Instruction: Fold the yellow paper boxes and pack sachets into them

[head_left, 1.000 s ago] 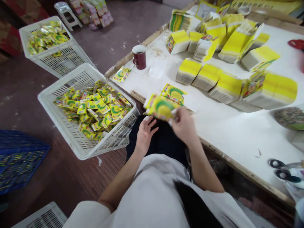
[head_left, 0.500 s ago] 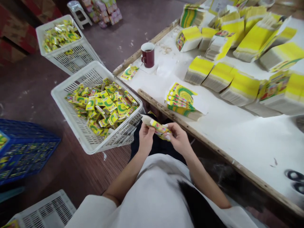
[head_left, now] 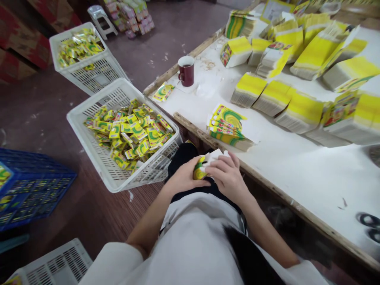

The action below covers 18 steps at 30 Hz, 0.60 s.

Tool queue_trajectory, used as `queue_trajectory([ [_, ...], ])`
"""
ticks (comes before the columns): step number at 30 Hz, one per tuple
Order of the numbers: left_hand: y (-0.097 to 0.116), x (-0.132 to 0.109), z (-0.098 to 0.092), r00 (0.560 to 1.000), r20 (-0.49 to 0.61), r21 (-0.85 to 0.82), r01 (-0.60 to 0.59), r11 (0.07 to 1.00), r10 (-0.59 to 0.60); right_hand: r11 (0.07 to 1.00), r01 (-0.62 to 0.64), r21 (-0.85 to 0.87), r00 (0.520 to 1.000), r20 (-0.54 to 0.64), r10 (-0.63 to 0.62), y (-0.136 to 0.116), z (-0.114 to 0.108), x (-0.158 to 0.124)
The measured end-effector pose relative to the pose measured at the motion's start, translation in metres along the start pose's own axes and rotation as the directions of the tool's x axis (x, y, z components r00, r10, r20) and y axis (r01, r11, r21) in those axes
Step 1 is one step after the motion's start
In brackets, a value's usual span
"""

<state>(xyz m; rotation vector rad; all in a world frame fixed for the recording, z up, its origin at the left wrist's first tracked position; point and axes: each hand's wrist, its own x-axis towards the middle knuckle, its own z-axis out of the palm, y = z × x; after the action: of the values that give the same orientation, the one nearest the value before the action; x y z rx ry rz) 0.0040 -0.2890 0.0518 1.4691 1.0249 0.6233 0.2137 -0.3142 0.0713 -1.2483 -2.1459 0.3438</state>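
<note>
Head view: the left hand [head_left: 187, 173] has its grip closed around a small yellow-and-green carton [head_left: 199, 170] above the dark trousers [head_left: 181, 154], while the right hand [head_left: 227, 173] holds its white flaps. Flattened cartons [head_left: 230, 122] lie fanned on the table [head_left: 299, 170]; a white plastic crate [head_left: 120, 185] holds folded ones.

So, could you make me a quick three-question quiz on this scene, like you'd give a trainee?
1. What are the left hand and right hand both touching?
2. True or false: the dark red, white-lined mug is lying on its side.
3. Fill in: the white slatted plastic basket closest to the left hand holds many small yellow-and-____ packs.

Key:
1. A small yellow-and-white cardboard box.
2. False; it stands upright.
3. Green.
</note>
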Motion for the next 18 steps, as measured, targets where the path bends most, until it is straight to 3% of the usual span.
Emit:
queue_trajectory([
  [2,0.003,0.000,0.016,0.995,-0.094,0.106,0.028,0.994,-0.018,0.980,-0.155,0.126,0.953,-0.242,0.182,-0.003,0.014,-0.001],
  [3,0.004,-0.001,0.022,0.987,-0.158,0.137,0.033,0.990,-0.011,0.941,-0.227,0.250,0.901,-0.314,0.301,-0.004,0.020,-0.002],
  [4,0.004,0.000,0.027,0.979,-0.206,0.166,0.031,0.986,0.003,0.873,-0.279,0.400,0.853,-0.314,0.417,-0.004,0.026,-0.002],
  [6,0.003,0.000,0.033,0.968,-0.244,0.226,-0.001,0.974,0.058,0.659,-0.362,0.659,0.809,-0.129,0.573,-0.004,0.037,-0.004],
  [8,0.001,0.000,0.035,0.964,-0.240,0.283,-0.043,0.958,0.114,0.470,-0.440,0.765,0.781,0.068,0.621,-0.004,0.044,-0.005],
  [11,-0.003,-0.001,0.037,0.963,-0.227,0.347,-0.062,0.936,0.148,0.344,-0.488,0.802,0.764,0.202,0.612,-0.003,0.048,-0.003],
  [14,-0.003,-0.003,0.036,0.970,-0.216,0.362,-0.023,0.932,0.108,0.309,-0.497,0.811,0.798,0.287,0.530,-0.003,0.043,0.002],
  [16,-0.002,-0.004,0.035,0.980,-0.192,0.340,0.020,0.940,0.049,0.398,-0.499,0.770,0.826,0.284,0.487,-0.003,0.036,0.003],
  [18,-0.002,-0.003,0.034,0.989,-0.148,0.304,0.040,0.952,0.006,0.551,-0.467,0.692,0.873,0.265,0.409,-0.003,0.030,0.001],
])
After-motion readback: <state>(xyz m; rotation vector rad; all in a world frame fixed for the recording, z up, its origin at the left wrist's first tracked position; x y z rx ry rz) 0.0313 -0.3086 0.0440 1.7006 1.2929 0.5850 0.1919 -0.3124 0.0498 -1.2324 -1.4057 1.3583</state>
